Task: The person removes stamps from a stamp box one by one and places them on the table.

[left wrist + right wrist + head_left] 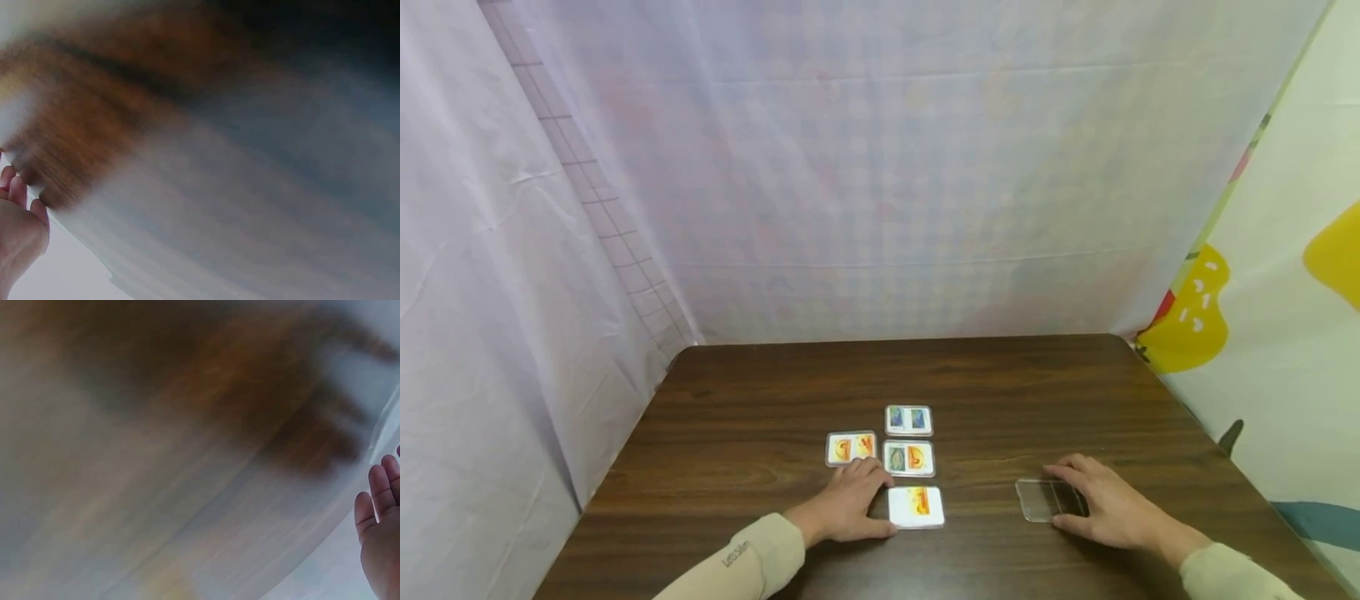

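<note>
On the dark wood table my left hand lies beside a white card with an orange picture. Its fingertips and thumb are at the card's left corners, with the fingers loosely spread. Above that hand is a card with two orange pictures. A card with a greenish and an orange picture lies right of it, below a card with two blue-green pictures. My right hand holds a clear plastic case by its near and far edges, between thumb and fingers.
The brown table has rounded far corners. White cloth hangs behind it and on the left, and a patterned cloth hangs along the right. Both wrist views are mostly blurred, with fingers at their outer edges.
</note>
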{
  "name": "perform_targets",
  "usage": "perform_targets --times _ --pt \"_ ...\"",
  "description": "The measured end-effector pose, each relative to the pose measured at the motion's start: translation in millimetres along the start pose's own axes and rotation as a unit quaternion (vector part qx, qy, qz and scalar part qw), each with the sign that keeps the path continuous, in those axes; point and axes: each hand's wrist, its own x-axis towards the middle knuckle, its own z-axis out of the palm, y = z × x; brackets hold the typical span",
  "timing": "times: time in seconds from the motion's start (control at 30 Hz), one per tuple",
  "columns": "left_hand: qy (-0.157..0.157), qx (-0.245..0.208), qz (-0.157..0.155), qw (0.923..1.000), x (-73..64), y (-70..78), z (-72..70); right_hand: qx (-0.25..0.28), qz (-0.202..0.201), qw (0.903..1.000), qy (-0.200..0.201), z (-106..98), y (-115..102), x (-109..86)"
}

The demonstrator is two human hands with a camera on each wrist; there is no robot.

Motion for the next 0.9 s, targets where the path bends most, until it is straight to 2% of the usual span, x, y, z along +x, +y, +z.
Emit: perform_targets --times 0.23,0.5,0.67,0.9 --pt "0.003 -0.004 0.001 1.0000 -0.6 -0.1 0.0 0.038 0.019 0.9991 0.003 -2 -15 18.9" --pt "0.002 -0.005 0.001 1.0000 -1.1 -0.8 0.5 0.077 0.051 0.9955 0.021 2 -48 53.5" --pt "0.003 -0.006 0.003 1.0000 -1.2 -1.5 0.7 0.101 0.060 0.9928 0.022 9 -69 73.9" --pt "0.006 -0.005 0.004 1.0000 -0.7 -2.1 1.1 0.118 0.069 0.9902 0.028 24 -88 89.9"
